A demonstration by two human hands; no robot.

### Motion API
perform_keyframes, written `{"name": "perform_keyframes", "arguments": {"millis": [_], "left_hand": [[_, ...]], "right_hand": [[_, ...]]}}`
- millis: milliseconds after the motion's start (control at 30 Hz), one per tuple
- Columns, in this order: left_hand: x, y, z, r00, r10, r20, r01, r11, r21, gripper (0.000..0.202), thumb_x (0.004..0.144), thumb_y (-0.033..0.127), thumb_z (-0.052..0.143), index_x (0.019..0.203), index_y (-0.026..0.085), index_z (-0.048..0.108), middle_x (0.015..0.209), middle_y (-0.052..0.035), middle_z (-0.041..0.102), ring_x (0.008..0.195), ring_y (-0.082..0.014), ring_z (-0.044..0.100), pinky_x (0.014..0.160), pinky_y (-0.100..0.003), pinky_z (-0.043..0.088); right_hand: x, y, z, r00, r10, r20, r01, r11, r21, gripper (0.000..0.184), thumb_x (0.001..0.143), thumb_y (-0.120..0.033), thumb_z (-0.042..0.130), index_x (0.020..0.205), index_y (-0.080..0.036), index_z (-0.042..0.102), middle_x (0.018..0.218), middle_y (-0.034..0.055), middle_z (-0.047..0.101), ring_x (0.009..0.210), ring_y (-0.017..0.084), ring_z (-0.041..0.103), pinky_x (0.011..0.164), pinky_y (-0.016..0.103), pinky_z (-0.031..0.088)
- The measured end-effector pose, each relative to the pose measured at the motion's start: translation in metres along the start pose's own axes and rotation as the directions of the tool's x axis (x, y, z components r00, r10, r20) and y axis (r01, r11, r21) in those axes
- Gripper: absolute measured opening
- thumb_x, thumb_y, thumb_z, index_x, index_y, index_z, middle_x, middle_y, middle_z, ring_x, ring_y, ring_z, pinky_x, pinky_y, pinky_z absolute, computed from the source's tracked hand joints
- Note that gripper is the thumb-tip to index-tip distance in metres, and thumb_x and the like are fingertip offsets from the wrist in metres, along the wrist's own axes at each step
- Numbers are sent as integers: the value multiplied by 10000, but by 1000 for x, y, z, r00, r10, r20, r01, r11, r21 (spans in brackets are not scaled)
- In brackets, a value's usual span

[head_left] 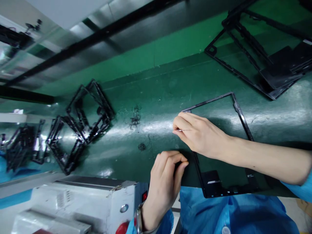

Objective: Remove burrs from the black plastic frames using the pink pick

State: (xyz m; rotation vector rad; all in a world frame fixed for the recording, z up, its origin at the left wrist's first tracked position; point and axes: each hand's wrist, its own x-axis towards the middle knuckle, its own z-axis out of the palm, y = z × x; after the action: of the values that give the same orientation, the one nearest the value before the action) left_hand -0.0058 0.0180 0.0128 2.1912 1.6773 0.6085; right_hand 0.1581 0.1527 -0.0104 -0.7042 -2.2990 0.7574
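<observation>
A thin black plastic frame (208,102) lies at the bench edge in front of me, its lower end over my blue smock. My right hand (198,133) reaches across the frame to its left side. Its fingers are closed round a slim metal tool, of which a small shiny part (179,130) shows; the rest is hidden in the hand. Just left of the frame is my left hand (164,177), with a watch at the wrist. Its thumb and fingertips meet in a pinch close to the frame's left side; anything between them is too small to make out.
Thin black plastic shavings (135,121) and a small tangle (141,147) lie on the green bench (161,91). Several black frames (91,113) are stacked to the left. More frames (246,78) lie at the upper right. A white machine (97,201) stands below left.
</observation>
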Motion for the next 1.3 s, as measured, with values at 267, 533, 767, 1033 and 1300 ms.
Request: {"name": "perform_keyframes", "arguments": {"millis": [267,533,767,1033,1300], "left_hand": [[18,-4,1,991,99,87,-98,995,-10,99,1070,107,591,1087,204,597,1004,-24,681,880,-169,642,781,-317,502],[31,4,-8,960,183,211,-210,971,111,127,1093,108,496,1012,193,543,902,-22,598,772,-179,555,704,-314,466],[30,6,-2,958,206,198,-238,959,152,186,1048,66,467,941,214,496,815,4,543,694,-165,521,634,-289,459],[18,6,-11,971,130,200,-137,990,20,174,1046,72,500,956,219,521,852,4,603,706,-143,568,645,-260,490],[24,0,-13,976,149,157,-154,988,22,66,1078,132,592,1086,194,611,958,-23,683,815,-163,635,744,-304,509]], "right_hand": [[1,0,1,1000,2,1,-2,1000,-12,177,1125,-116,442,1013,-160,572,986,78,626,876,211,577,811,368,532],[0,0,2,1000,-17,-5,17,999,-29,192,1127,-98,420,1017,-169,561,989,72,627,866,201,552,806,357,523],[1,-1,1,1000,-15,-3,15,999,-31,205,1123,-97,416,1000,-171,563,985,73,627,852,199,540,773,348,518],[0,-1,2,1000,-8,-9,8,1000,-19,207,1129,-111,416,999,-177,563,979,68,626,852,199,539,784,355,512],[1,-1,3,1000,-16,-9,16,999,-35,192,1129,-112,429,1009,-161,571,992,76,632,881,206,558,820,365,529]]}}
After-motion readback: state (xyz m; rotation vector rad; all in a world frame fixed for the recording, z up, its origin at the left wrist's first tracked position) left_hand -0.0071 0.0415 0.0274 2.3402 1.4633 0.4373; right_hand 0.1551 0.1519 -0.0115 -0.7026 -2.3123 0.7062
